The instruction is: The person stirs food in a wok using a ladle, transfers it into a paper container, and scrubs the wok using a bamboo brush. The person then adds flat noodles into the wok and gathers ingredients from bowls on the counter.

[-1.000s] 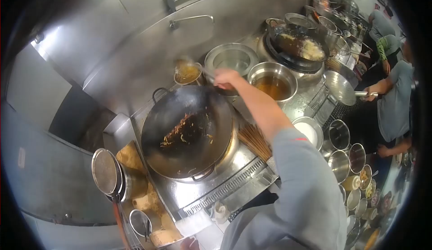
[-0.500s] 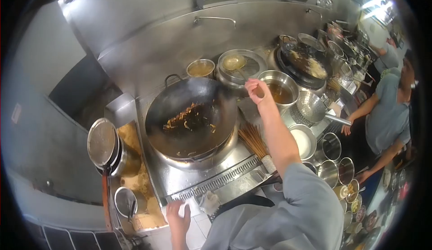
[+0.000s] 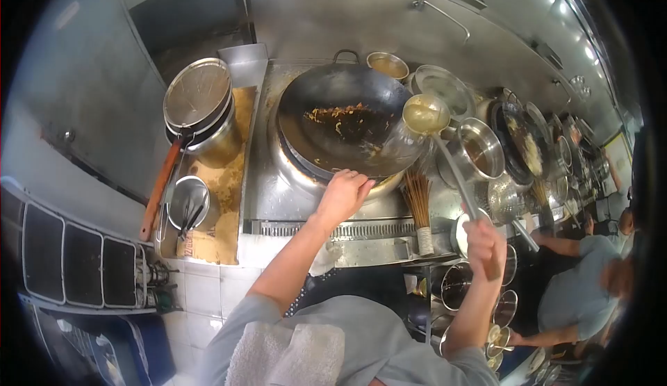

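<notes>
My right hand (image 3: 484,245) is wrapped round the long metal handle of a ladle (image 3: 426,113), whose bowl holds yellowish liquid over the right edge of a large black wok (image 3: 299,136). Browned bits of food (image 3: 338,112) lie in the wok. My left hand (image 3: 346,195) is at the wok's near rim with its fingers curled together over it; the part under the fingers is hidden. Beside the wok's near right side stands a bamboo brush (image 3: 419,209) with a wrapped handle.
A strainer (image 3: 196,94) rests on a pot at the left, above a small pot (image 3: 188,202) with utensils. Behind the wok is a pot of yellow liquid (image 3: 388,66). Further right are a pot of brown liquid (image 3: 481,151), another wok (image 3: 521,143) and a co-worker (image 3: 582,282).
The view has turned rightward. My left hand has come up from below the counter's front edge to the wok's rim. The filled ladle has moved from over the lidded pot to the wok's edge.
</notes>
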Tool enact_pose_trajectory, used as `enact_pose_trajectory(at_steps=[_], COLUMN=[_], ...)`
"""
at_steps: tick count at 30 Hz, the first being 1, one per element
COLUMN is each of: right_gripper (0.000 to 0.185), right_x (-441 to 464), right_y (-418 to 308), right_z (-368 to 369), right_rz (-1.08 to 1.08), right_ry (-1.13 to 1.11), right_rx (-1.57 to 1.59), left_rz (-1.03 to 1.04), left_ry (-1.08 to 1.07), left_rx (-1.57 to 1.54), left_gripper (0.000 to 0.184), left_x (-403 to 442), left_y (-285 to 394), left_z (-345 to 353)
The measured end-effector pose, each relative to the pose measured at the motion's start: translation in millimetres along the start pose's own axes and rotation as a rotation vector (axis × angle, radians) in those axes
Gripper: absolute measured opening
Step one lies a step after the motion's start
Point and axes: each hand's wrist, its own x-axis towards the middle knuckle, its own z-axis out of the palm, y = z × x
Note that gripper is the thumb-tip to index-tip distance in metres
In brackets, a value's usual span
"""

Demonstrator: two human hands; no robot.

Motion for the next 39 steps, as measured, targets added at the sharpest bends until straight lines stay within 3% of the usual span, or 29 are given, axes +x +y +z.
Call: enact_pose_trajectory(at_steps=[4, 7, 9, 11, 13, 18, 21, 22, 24, 25, 27, 30, 32, 36, 39], right_gripper=[0.054, 0.054, 0.051, 0.048, 0.048, 0.038, 0.033, 0.029, 0.02, 0.024, 0.031, 0.041, 0.048, 0.052, 0.05], right_x=[-3.3, 46.8, 110.0, 172.8, 231.5, 308.3, 319.6, 304.0, 238.4, 228.7, 208.0, 161.1, 120.9, 50.0, 31.2], right_y=[5.5, -14.0, -51.8, -72.5, -85.9, -150.7, -173.5, -166.9, -124.0, -128.1, -142.7, -130.1, -102.7, -49.2, -24.5], right_z=[-26.4, -46.8, -67.9, -61.3, -84.3, -121.7, -151.8, -139.6, -56.4, -51.0, -56.6, -45.3, -37.5, -16.7, -25.8], right_rz=[-0.003, -0.168, -0.189, -0.313, -0.476, -0.155, 0.004, -0.115, -0.549, -0.469, -0.062, 0.335, 0.403, 0.209, 0.12], right_ry=[0.051, 0.163, 0.032, 0.172, 0.467, 0.367, -0.283, -0.207, 0.191, 0.092, -0.207, -0.338, -0.365, -0.139, 0.05], right_rx=[-0.373, -0.539, -0.507, -0.948, -1.537, -1.386, 0.266, 0.265, -0.12, -0.096, 0.189, 0.447, 0.494, 0.38, 0.092], left_rz=[-0.026, -0.052, -0.101, -0.145, -0.15, -0.191, -0.177, -0.172, -0.275, -0.326, -0.275, -0.272, -0.203, -0.148, -0.14], left_ry=[-0.012, -0.006, -0.014, -0.021, -0.035, -0.037, -0.023, -0.024, -0.09, -0.051, -0.069, -0.028, 0.047, 0.043, 0.063], left_rx=[-0.022, -0.015, -0.015, 0.043, 0.037, 0.013, 0.001, -0.006, 0.068, -0.024, 0.041, 0.055, 0.083, 0.081, 0.075], left_gripper=[0.016, 0.017, 0.018, 0.017, 0.016, 0.013, 0.015, 0.016, 0.021, 0.024, 0.026, 0.02, 0.02, 0.019, 0.012], left_x=[-0.5, -3.4, 2.4, 2.0, 2.5, 3.1, 2.5, 3.9, -1.5, -3.0, -7.8, -6.4, -6.9, -4.7, -8.5], left_y=[9.3, 12.7, 22.0, 25.1, 29.4, 33.2, 31.6, 29.6, 24.2, 26.7, 17.8, 23.9, 15.5, 16.6, 16.2], left_z=[0.1, 0.5, -4.7, 0.5, -1.3, -3.9, -2.9, -1.1, 0.0, -3.3, -6.3, -13.9, -7.8, -6.7, -18.4])
